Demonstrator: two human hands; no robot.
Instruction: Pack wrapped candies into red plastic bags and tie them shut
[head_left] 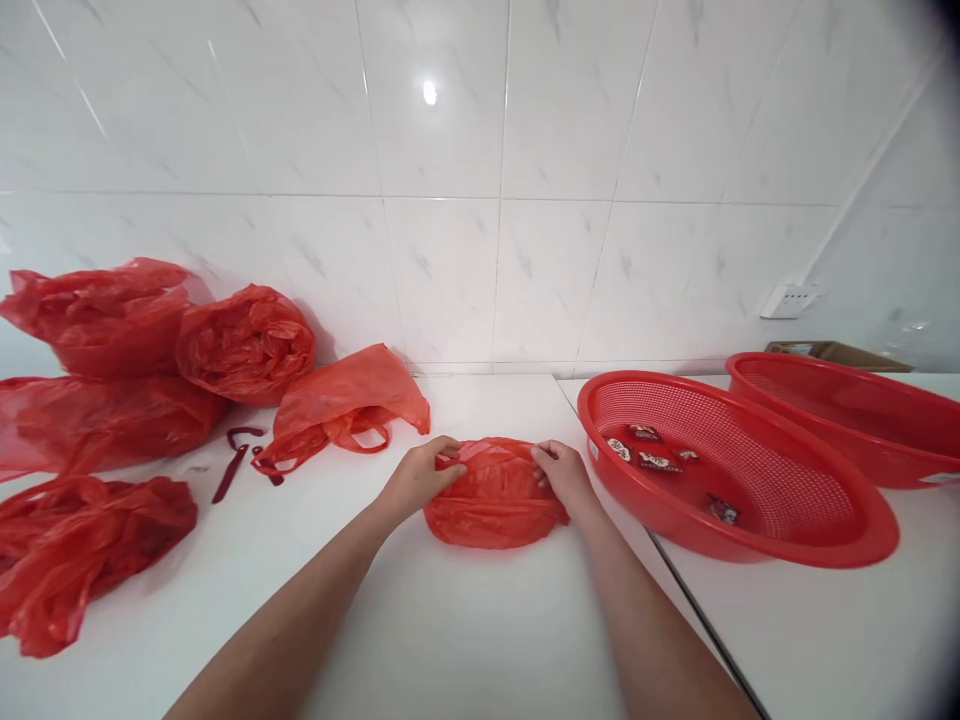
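A red plastic bag [496, 505] lies in front of me on the white table, its rim rolled down into a low round shape. On its left edge my left hand [429, 472] pinches the rim between thumb and fingers. Across from it, my right hand [559, 470] grips the right edge of the same bag. Just right of my right hand stands a large red plastic colander basket [795, 470]. Several small dark wrapped packets [660, 462] lie on its bottom.
A second red basin [847, 400] and a cardboard box [840, 353] stand at the back right. Stuffed red bags [247, 345] pile up on the left, with an emptier red bag [352, 400] and dark red strap-like pieces [231, 470] beside them. A tiled wall [442, 280] closes the back.
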